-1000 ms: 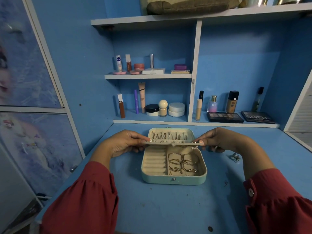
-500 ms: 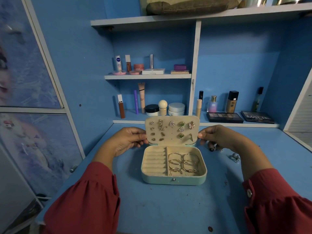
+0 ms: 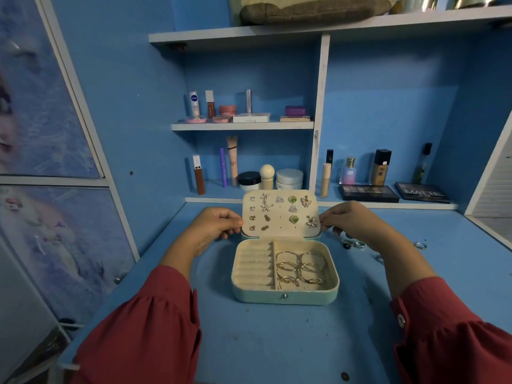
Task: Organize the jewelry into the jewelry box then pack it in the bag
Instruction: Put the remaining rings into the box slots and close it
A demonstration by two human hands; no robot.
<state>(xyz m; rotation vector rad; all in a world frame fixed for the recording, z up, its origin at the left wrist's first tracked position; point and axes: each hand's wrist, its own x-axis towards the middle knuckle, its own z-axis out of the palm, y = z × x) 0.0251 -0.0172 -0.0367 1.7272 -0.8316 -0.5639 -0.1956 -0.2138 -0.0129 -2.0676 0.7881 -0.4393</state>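
A mint jewelry box (image 3: 285, 296) lies open on the blue desk. Its cream earring panel (image 3: 279, 228) stands upright, studded with several earrings. My left hand (image 3: 214, 225) pinches the panel's left edge and my right hand (image 3: 350, 220) pinches its right edge. Several gold hoops (image 3: 300, 267) fill the box's right compartment. The ribbed ring slots (image 3: 255, 266) on the left hold nothing. Loose rings (image 3: 353, 243) lie on the desk just right of the box, with another ring (image 3: 420, 245) farther right. A brown bag (image 3: 307, 8) rests on the top shelf.
Cosmetics stand along the back shelves: tubes and jars (image 3: 249, 176) behind the box, bottles and dark palettes (image 3: 368, 193) to the right. A patterned cabinet door (image 3: 50, 189) borders the desk's left side. Bare desk surface (image 3: 277, 342) stretches in front of the box.
The earring panel swung up from lying flat over the box to standing upright, both hands lifting it by its edges. The earrings' fronts now face me.
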